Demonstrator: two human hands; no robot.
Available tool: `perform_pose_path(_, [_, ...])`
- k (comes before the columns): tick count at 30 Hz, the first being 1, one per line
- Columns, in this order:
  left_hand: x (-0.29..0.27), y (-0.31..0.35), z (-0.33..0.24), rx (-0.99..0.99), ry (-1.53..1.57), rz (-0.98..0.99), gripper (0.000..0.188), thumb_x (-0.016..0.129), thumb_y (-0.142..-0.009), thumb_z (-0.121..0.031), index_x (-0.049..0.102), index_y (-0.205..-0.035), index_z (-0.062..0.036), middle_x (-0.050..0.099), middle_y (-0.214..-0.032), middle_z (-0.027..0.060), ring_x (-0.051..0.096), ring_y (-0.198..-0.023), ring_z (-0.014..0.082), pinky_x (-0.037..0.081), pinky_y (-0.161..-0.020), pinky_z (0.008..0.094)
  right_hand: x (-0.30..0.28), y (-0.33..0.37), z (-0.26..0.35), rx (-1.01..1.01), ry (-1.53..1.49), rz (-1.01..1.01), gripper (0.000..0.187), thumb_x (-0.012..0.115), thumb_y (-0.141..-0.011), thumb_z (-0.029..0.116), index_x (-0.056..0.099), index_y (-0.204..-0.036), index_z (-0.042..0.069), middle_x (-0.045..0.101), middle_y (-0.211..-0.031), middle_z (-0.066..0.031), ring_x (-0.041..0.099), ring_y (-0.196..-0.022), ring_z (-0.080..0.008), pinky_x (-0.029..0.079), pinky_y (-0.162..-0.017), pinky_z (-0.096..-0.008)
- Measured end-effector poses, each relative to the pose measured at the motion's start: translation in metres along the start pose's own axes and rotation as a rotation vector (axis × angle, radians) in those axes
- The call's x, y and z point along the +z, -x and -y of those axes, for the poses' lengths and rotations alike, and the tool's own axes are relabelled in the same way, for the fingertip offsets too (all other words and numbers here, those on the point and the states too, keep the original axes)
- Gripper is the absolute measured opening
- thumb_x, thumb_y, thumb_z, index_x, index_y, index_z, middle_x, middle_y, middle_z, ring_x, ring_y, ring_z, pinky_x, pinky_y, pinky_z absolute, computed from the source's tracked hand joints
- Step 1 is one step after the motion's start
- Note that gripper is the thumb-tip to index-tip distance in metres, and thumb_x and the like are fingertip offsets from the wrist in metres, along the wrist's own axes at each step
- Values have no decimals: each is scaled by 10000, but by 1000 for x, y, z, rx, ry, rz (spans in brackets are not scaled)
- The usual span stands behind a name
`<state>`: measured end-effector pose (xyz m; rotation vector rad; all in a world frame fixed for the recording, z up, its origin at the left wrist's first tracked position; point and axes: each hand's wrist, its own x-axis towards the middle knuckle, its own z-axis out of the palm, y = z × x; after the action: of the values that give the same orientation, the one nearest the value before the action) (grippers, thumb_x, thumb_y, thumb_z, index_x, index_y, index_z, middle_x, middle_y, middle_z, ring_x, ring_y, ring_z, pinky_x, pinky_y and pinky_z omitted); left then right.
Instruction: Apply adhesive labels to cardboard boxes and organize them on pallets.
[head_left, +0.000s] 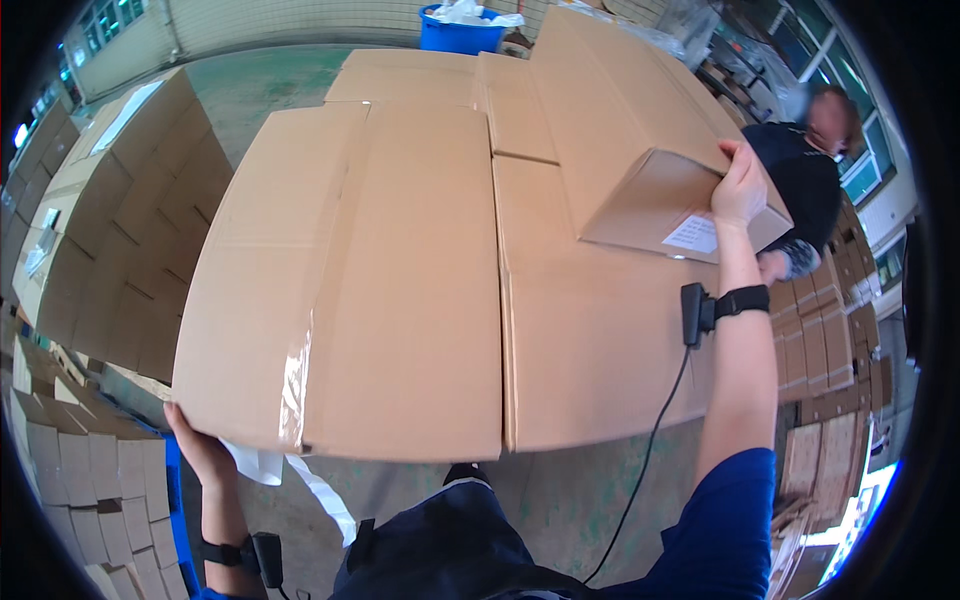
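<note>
A large closed cardboard box (410,280), taped along its middle seam, lies flat in front of me. My left hand (205,455) grips its near left corner; some fingers are hidden by the box. Beside it on the right is another flat cardboard box (600,350). A long carton (640,110) with a white label (692,234) on its near end rests at an angle on top of that one. My right hand (740,190) is curled over the upper right edge of this carton. White strips (325,500) hang below the near edge of the large box.
Another person (800,180) in dark clothes stands at the right, a hand close to the carton. Stacked boxes rise at the left (130,220) and right (825,340). A blue bin (460,32) stands at the back. A black cable (650,450) hangs from my right wrist.
</note>
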<state>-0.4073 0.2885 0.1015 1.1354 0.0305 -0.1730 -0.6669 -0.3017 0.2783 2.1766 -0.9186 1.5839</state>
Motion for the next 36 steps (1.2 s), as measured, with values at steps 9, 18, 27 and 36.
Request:
perform_pose_path(9, [-1,17,-2,9,-16,-123,548,303,-892,-482,430,-1183,-35,491,-1161,97,470,-1075,220,358,-918,342,142,-59,-86,166,124,214,425,289,-894,407,648,-899,180,642,-909,-26,593,-882,-249,444,-766,-357])
perform_pose_path(18, [-17,24,-42,116,-268,-118,335,374,-924,-337,532,-1032,-62,552,-973,41,497,-898,142,352,-843,264,138,-85,-76,48,-431,499,422,415,-899,302,465,-1201,12,487,-1221,-124,435,-1155,-208,303,-972,-292])
perform_pose_path(27, [-79,187,-189,344,-166,261,189,499,-870,-203,411,-937,-49,430,-605,-3,425,-566,73,314,-514,185,-185,97,315,-384,-1489,1439,271,521,-833,182,588,-1035,14,596,-969,-120,568,-883,-199,436,-800,-299])
perform_pose_path(36, [-205,262,-251,191,231,410,253,580,-754,-158,389,-888,-60,397,-480,-19,347,-366,56,288,-369,196,-326,271,554,-354,-1966,1925,348,566,-836,280,559,-1080,31,567,-1026,-68,527,-981,-198,352,-925,-328])
